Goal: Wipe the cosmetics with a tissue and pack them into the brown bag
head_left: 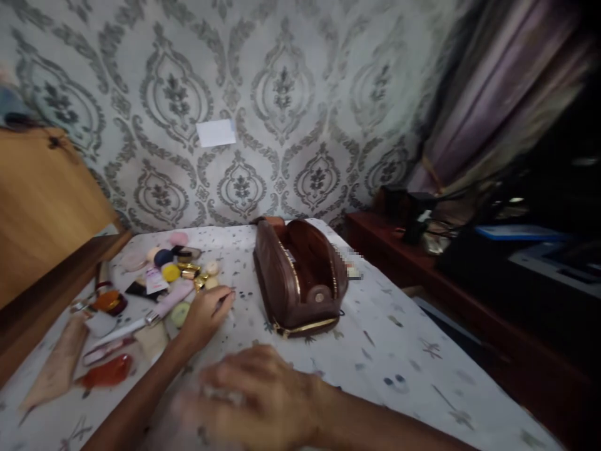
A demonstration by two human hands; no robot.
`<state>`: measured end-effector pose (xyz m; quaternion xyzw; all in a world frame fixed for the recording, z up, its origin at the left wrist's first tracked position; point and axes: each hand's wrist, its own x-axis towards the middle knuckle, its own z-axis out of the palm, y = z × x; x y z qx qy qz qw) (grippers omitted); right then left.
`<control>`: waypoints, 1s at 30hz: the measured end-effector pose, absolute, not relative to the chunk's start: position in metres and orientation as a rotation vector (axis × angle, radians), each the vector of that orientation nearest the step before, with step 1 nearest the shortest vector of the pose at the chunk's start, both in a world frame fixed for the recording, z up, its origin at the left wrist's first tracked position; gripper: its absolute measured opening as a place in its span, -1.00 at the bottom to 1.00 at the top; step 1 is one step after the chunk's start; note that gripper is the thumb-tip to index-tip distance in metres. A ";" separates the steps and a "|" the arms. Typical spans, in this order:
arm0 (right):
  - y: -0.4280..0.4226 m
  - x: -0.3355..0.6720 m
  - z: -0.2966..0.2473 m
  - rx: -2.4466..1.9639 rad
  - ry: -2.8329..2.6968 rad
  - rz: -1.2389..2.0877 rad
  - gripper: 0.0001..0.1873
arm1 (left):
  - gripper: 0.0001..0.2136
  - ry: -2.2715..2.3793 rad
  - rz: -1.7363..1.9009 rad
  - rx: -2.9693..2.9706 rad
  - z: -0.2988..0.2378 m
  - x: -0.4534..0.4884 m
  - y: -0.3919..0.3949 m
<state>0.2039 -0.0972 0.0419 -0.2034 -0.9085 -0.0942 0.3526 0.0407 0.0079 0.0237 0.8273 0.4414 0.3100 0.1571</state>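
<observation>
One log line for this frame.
left hand: beside cosmetics, grip unclear | right hand: blurred, grip unclear | brown bag: open, on tablecloth

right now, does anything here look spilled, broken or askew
Nothing looks spilled or broken. The small white rectangle on the patterned wall looks slightly askew, its right end higher, and the cosmetics lie jumbled left of the open brown bag.

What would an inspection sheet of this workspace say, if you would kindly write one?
Surface: white patterned cloth.
Job's things: open, boxy brown leather-look bag with gold zips; left of it, small mixed containers, including a beige tapered tube.
Clutter: black boxes on red-brown furniture.
Hands: left hand by the containers; right hand blurred, nearer the camera; grips unclear.
Cables: dark cables near the boxes.
Surroundings: grey patterned wallpaper; purple curtain.
</observation>
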 end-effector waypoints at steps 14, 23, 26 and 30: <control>-0.012 0.163 -0.040 -1.022 -1.238 1.105 -0.73 | -0.84 1.493 0.474 2.489 -0.016 0.030 -0.003; -0.011 0.169 -0.048 -0.988 -1.198 1.186 -0.61 | -0.84 1.536 0.315 2.568 -0.014 0.031 -0.008; -0.010 0.170 -0.047 -0.990 -1.187 1.209 -0.59 | -0.83 1.536 0.280 2.583 -0.011 0.032 -0.009; -0.010 0.170 -0.047 -0.984 -1.186 1.247 -0.55 | -0.82 1.542 0.244 2.592 -0.008 0.032 -0.010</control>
